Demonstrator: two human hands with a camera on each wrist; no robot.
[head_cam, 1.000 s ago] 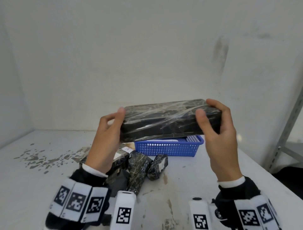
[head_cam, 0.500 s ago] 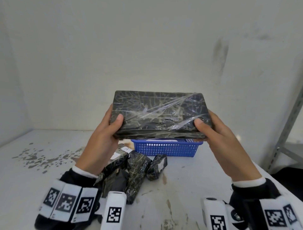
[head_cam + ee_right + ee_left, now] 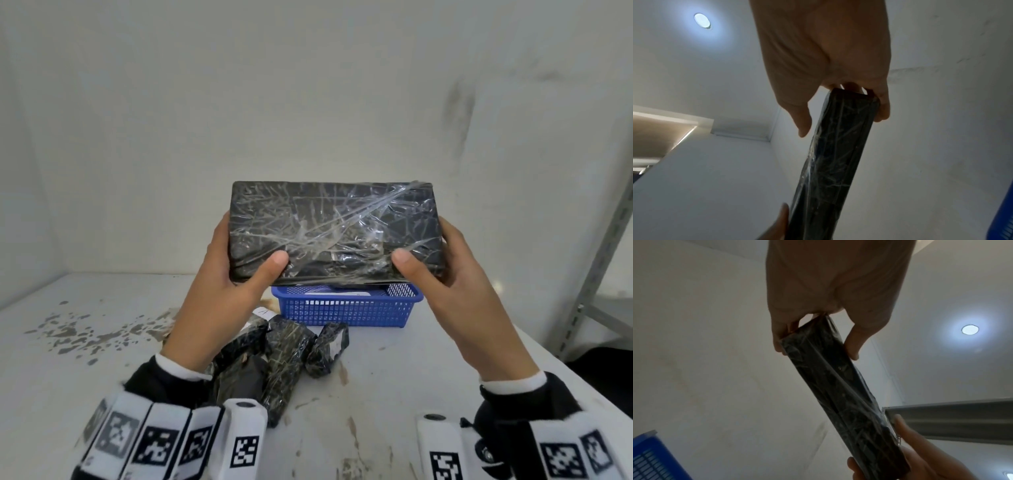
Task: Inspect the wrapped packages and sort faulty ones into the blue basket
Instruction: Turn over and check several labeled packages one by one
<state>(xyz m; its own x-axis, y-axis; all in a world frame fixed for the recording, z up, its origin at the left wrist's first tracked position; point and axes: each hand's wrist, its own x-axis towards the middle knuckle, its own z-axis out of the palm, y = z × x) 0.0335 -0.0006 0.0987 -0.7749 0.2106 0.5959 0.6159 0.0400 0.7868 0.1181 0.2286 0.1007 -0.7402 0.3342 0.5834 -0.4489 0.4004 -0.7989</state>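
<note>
Where edge faced camera before, wrapped package (image 3: pixel 334 229) now tilted broadside between left hand (image 3: pixel 236 274) and right hand (image 3: pixel 442 274)

The head view was evenly, softly lit and sharp, with glare streaking the plastic film on the wrapped package (image 3: pixel 334 233) and lines bowing toward the frame edges. Both wrist views were dim and backlit: round ceiling lights (image 3: pixel 970 329) bloomed into haloes, leaving the left hand (image 3: pixel 835 283) and right hand (image 3: pixel 824 53) as murky, grainy silhouettes.

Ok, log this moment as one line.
phase: inspect | left hand: grips package | right hand: grips package | package: raised above basket | pile: on table
</note>
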